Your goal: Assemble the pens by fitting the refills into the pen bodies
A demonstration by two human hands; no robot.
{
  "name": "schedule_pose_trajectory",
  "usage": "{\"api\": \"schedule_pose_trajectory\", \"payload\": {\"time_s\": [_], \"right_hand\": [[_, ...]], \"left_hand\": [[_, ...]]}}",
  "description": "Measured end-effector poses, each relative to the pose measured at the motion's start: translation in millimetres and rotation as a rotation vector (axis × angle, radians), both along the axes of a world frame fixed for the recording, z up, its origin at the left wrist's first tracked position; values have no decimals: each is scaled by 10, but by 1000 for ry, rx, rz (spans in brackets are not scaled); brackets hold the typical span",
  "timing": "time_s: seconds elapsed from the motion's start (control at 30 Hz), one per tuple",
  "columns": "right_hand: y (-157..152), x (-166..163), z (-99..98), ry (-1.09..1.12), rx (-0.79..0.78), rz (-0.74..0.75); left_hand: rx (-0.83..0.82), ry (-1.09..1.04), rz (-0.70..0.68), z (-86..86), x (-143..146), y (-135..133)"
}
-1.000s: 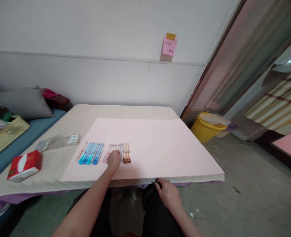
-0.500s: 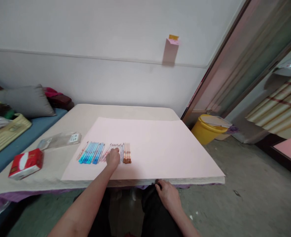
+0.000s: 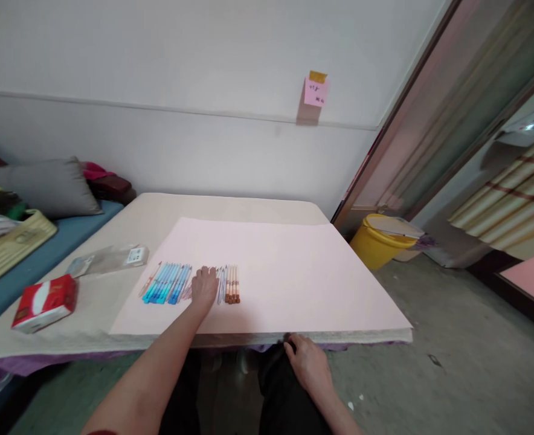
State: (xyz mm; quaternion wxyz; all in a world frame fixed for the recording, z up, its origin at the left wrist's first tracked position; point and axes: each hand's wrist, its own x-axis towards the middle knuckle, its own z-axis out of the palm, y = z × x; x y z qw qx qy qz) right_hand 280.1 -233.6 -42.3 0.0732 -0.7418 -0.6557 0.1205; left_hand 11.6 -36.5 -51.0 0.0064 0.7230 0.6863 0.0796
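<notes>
My left hand (image 3: 204,287) lies palm down over the middle of a row of slim pencils, its fingers stretched forward and slightly apart. Under it are pale pink pencils, mostly covered. To its left sit several blue pencils (image 3: 166,283), side by side, with a pinkish pencil (image 3: 150,279) at the row's far left end. On its right are pale lilac pencils (image 3: 222,285) and a group with brown ends (image 3: 232,285). All lie on a large pink sheet (image 3: 285,278). My right hand (image 3: 310,361) rests on my knee at the table's front edge, fingers loosely bent, thumb apart.
On the cloth-covered table (image 3: 231,204), left of the sheet, are a red tissue pack (image 3: 45,302) and a clear plastic sleeve (image 3: 108,260). A pink note (image 3: 316,92) is taped to the wall. A yellow bin (image 3: 380,243) stands beyond the table's right side.
My left hand has shifted slightly left, from closed fingers to fingers stretched flat over the pencils. The wall note now hangs down flatter. My right hand stays in place.
</notes>
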Motion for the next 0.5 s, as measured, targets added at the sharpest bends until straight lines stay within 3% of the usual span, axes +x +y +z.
{"api": "schedule_pose_trajectory", "payload": {"time_s": [0.2, 0.5], "right_hand": [[2, 3, 0, -5, -5, 0], [8, 4, -25, -3, -14, -6]], "left_hand": [[32, 12, -38, -193, -64, 91], [59, -18, 127, -351, 35, 88]]}}
